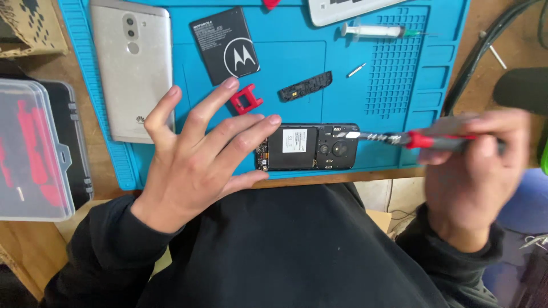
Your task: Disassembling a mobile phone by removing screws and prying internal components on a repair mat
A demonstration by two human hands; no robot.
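An opened black phone (311,148), back cover off, lies at the near edge of a blue repair mat (365,85). My left hand (197,157) rests spread beside it, fingertips touching its left end and thumb against its near corner. My right hand (476,168) grips a red and grey screwdriver (416,138) whose tip sits on the phone's right end near the camera.
On the mat lie a silver phone back (132,65), a black battery (224,44), a small red part (246,98), a black plastic strip (305,86), a loose bit (357,69) and a syringe (377,31). A clear tool case (34,148) stands left. Black cables (485,45) run right.
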